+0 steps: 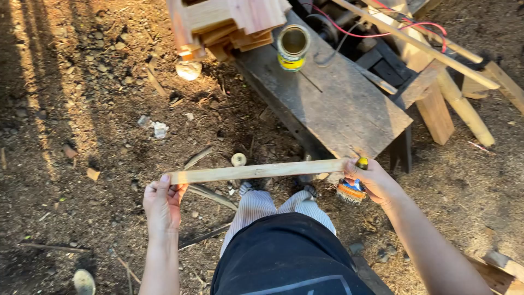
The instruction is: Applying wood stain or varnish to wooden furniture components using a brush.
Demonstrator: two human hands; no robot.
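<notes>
I hold a thin pale wooden strip point(256, 171) level in front of me, over my legs. My left hand point(162, 203) pinches its left end between thumb and fingers. My right hand point(371, 180) grips its right end and, in the same hand, a paintbrush point(352, 188) with a yellow-tipped handle and orange bristles pointing down. An open tin can point(293, 46) with a yellow band stands on the weathered grey plank bench point(338, 104) ahead of me.
A stack of cut wood pieces point(229, 24) rests at the bench's far end. Long wooden poles point(431, 49), a red cable point(382, 30) and dark machine parts lie at the right. Bare dirt with stones, sticks and scraps surrounds me.
</notes>
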